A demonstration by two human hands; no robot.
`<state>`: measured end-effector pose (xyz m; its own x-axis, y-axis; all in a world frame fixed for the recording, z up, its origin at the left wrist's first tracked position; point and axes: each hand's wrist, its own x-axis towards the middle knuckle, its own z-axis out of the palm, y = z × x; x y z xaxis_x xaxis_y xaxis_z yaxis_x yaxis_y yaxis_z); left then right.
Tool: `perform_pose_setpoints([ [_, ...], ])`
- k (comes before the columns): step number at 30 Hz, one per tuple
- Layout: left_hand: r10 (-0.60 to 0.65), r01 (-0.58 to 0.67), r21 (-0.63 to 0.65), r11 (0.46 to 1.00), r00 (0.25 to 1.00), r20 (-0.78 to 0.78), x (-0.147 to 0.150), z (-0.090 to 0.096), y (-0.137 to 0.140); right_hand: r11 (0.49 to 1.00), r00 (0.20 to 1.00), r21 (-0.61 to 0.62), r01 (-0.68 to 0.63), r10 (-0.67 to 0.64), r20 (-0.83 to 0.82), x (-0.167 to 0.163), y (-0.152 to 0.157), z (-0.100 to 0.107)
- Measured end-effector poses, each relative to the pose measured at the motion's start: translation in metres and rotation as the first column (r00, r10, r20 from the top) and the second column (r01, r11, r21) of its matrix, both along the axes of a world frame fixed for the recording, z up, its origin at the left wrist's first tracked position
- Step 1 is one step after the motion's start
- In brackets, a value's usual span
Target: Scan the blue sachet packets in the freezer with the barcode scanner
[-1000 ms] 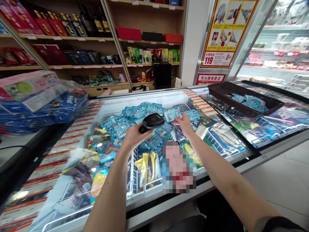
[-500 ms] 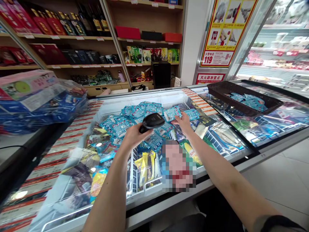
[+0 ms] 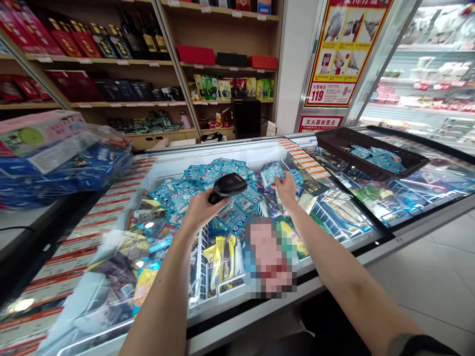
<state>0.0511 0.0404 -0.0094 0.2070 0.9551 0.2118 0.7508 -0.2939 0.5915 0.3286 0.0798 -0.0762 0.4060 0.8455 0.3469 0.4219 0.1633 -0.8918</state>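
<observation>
A black handheld barcode scanner [image 3: 230, 186] is gripped in my left hand [image 3: 200, 211], its head pointing right above a heap of blue packets [image 3: 176, 194]. My right hand [image 3: 287, 189] pinches a small blue-and-white packet [image 3: 270, 174] to the right of the scanner, with a gap between the two. More blue packaging [image 3: 297, 176] shows just behind that hand; whether it is held cannot be told. The heap lies on the glass top of a chest freezer [image 3: 218, 148].
Yellow-wrapped ice creams [image 3: 222, 259] sit in wire baskets below the glass. At right, a dark brown tray [image 3: 334, 141] holds several blue packets. Plastic-wrapped boxes [image 3: 55, 163] stand at left. Shelves [image 3: 122, 62] with bottles and bags line the back. A blurred-out patch covers the front middle.
The packet in my right hand has turned and tilted, and shifted slightly right. My left hand keeps the scanner over the heap. The whole view has shifted slightly.
</observation>
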Motion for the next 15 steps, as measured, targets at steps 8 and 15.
perform_pose_setpoints([
  [8, 0.001, 0.001, 0.051, 0.999, 0.999, -0.036, 0.000, 0.006, 0.009, 0.961, 0.946, -0.067, 0.270, -0.251, 0.204, 0.018, -0.002, 0.006],
  [15, 0.030, -0.020, 0.107, 0.994, 0.996, -0.086, -0.006, 0.001, 0.004, 0.909, 0.856, -0.089, 0.408, -0.346, 0.384, 0.030, -0.003, 0.005],
])
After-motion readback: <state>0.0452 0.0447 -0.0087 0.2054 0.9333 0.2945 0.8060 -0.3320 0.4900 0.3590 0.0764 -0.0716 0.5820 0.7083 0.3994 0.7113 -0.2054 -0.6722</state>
